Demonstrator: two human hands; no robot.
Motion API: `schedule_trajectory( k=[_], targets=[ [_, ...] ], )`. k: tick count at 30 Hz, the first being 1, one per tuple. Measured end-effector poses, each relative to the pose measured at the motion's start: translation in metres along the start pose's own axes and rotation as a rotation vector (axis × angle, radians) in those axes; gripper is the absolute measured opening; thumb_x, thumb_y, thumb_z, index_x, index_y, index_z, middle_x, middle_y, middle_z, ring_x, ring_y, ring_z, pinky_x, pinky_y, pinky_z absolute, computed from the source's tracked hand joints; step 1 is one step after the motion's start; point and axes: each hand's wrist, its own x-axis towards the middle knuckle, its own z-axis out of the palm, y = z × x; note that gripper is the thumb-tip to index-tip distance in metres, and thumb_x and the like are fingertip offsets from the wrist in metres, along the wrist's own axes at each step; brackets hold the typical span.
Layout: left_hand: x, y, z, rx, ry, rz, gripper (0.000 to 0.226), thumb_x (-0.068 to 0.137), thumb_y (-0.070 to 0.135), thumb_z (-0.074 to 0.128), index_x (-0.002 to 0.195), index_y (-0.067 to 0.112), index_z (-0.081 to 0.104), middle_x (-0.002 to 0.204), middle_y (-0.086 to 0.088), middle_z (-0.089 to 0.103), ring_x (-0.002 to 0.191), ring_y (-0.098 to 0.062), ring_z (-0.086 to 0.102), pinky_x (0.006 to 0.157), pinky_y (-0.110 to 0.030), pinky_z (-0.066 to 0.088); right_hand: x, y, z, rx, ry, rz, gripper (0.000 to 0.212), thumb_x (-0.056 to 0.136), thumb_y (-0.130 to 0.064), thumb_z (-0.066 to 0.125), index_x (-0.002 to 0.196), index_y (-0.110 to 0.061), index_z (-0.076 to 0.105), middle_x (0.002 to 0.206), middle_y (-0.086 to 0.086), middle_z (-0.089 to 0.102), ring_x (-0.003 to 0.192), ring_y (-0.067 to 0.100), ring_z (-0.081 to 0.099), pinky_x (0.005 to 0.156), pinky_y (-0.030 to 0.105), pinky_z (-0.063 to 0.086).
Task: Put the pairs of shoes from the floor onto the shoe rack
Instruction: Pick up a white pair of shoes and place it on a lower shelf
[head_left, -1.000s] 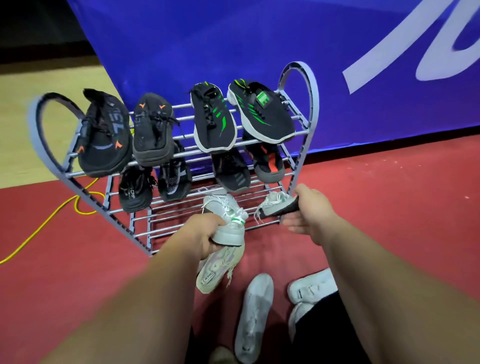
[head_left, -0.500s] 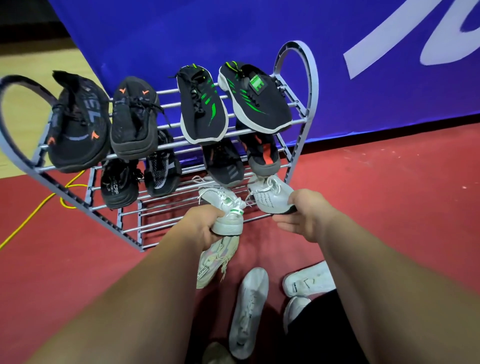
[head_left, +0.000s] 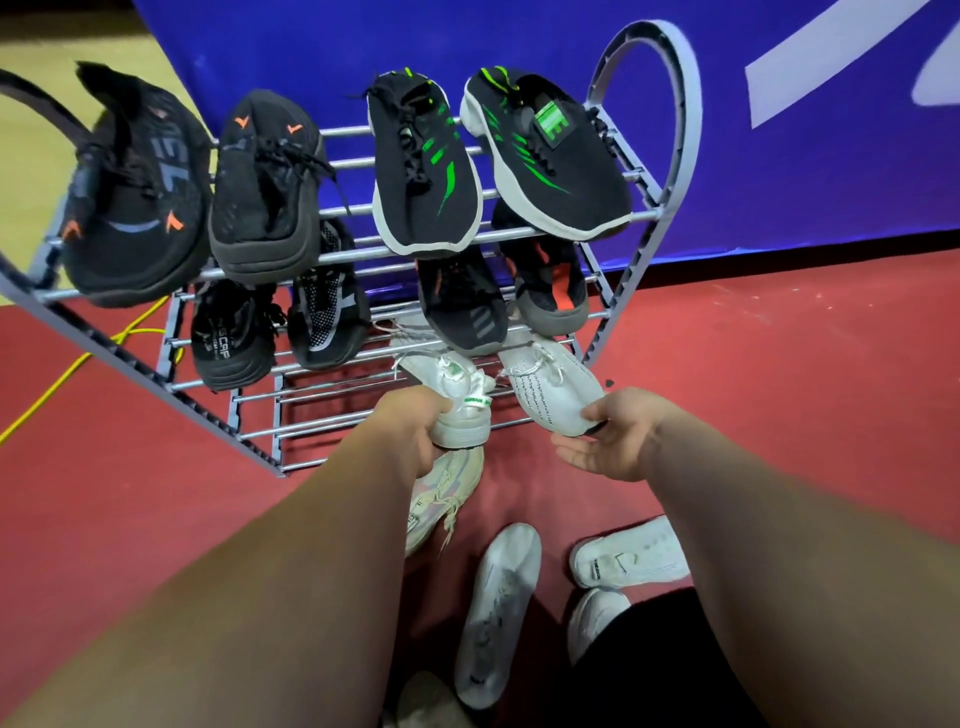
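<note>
A grey metal shoe rack (head_left: 693, 156) with heart-shaped sides stands on the red floor. Black shoes fill its top and middle shelves, including a green-striped pair (head_left: 426, 171). My left hand (head_left: 415, 428) grips the heel of a white shoe with a green tab (head_left: 457, 387), whose toe lies on the bottom shelf. To its right a second white shoe (head_left: 550, 387) rests on the same shelf. My right hand (head_left: 613, 441) is at its heel: the thumb touches it and the fingers are spread below.
On the floor near me lie a cream pastel shoe (head_left: 447, 493), a white shoe (head_left: 498, 608), and two more white shoes (head_left: 631, 561) at the right. A yellow cable (head_left: 78, 364) runs left of the rack. A blue banner (head_left: 779, 104) stands behind.
Both white shoes have moved further onto the bottom shelf. The right shoe turned from its side to upright, and my right hand's fingers have loosened from its heel.
</note>
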Motion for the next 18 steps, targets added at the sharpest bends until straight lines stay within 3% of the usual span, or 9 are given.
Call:
schedule_trajectory(
  k=[4, 8, 11, 14, 16, 18],
  targets=[
    [0.016, 0.003, -0.008, -0.026, 0.006, -0.033, 0.025, 0.099, -0.004, 0.053, 0.121, -0.003, 0.064, 0.117, -0.018, 0.072, 0.098, -0.030, 0.074, 0.068, -0.039, 0.061, 0.017, -0.002, 0.015, 0.100, -0.017, -0.003, 0.021, 0.103, 0.001, 0.038, 0.119, -0.003, 0.051, 0.117, 0.024, 0.064, 0.089, 0.042, 0.069, 0.069, 0.056, 0.051],
    [0.033, 0.001, -0.014, -0.047, -0.018, -0.039, 0.025, 0.102, 0.001, 0.051, 0.124, -0.003, 0.062, 0.120, -0.017, 0.071, 0.108, -0.030, 0.071, 0.097, -0.045, 0.057, 0.035, -0.004, 0.028, 0.209, -0.039, -0.007, 0.022, 0.104, 0.000, 0.038, 0.118, -0.005, 0.054, 0.123, 0.023, 0.063, 0.090, 0.041, 0.069, 0.068, 0.054, 0.052],
    [0.041, 0.001, -0.013, -0.067, -0.044, 0.006, 0.031, 0.103, 0.000, 0.047, 0.132, 0.004, 0.058, 0.120, -0.018, 0.071, 0.101, -0.030, 0.071, 0.075, -0.042, 0.062, 0.049, -0.009, 0.034, 0.272, -0.064, -0.019, 0.017, 0.104, -0.001, 0.039, 0.110, -0.006, 0.054, 0.128, 0.022, 0.060, 0.093, 0.040, 0.071, 0.071, 0.054, 0.055],
    [0.048, 0.001, -0.012, -0.130, -0.090, 0.032, 0.033, 0.104, -0.002, 0.044, 0.133, 0.002, 0.060, 0.124, -0.019, 0.070, 0.097, -0.030, 0.072, 0.056, -0.033, 0.060, 0.064, -0.013, 0.037, 0.275, -0.057, -0.041, 0.023, 0.106, -0.008, 0.044, 0.126, -0.002, 0.054, 0.119, 0.022, 0.066, 0.097, 0.036, 0.072, 0.082, 0.050, 0.058],
    [0.054, -0.002, -0.012, -0.162, -0.096, 0.024, 0.033, 0.104, -0.001, 0.044, 0.130, 0.005, 0.062, 0.121, -0.019, 0.071, 0.097, -0.031, 0.073, 0.059, -0.037, 0.062, 0.074, -0.011, 0.037, 0.211, -0.019, -0.051, 0.029, 0.108, -0.012, 0.045, 0.134, 0.000, 0.051, 0.108, 0.019, 0.067, 0.104, 0.031, 0.072, 0.089, 0.045, 0.057],
    [0.061, -0.005, -0.012, -0.145, -0.087, -0.008, 0.030, 0.104, 0.004, 0.046, 0.128, 0.013, 0.063, 0.115, -0.015, 0.073, 0.099, -0.034, 0.072, 0.073, -0.048, 0.062, 0.083, -0.007, 0.037, 0.137, 0.032, -0.042, 0.031, 0.110, -0.011, 0.040, 0.137, 0.000, 0.050, 0.114, 0.017, 0.067, 0.114, 0.026, 0.069, 0.095, 0.043, 0.054]
  ],
)
